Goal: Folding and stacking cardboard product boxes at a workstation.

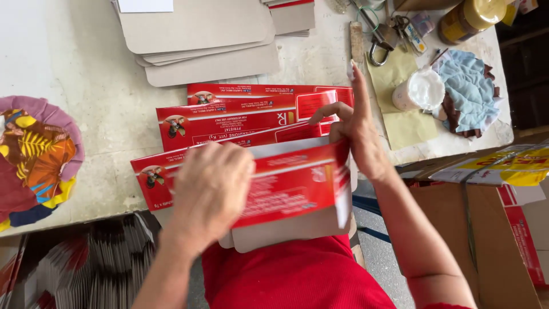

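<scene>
Nearest the camera, over the lap at about 6 o'clock, the left hand [210, 189] lies clenched over the left part of a red folding carton [297, 183], fingers curled over its upper edge and pressing it down. The carton is half opened, its pale grey inside showing along the top, and it sits at the table's near edge. The right hand [354, 129], at 3 o'clock of the carton, pinches its upper right corner with thumb and bent fingers while the forefinger points away.

It looks like thin printed board: light, springy along its creases, easily dented, and a little slick on the glossy face (so edges and corners seem the surest places to grip, not the flat panels).

Beyond, toward 12 o'clock, flat red cartons [240, 117] lie fanned on the white table [74, 74]; farther still, grey card sheets [200, 34]. At 2 o'clock stand a white cup [420, 91] and a blue cloth [472, 91].
</scene>
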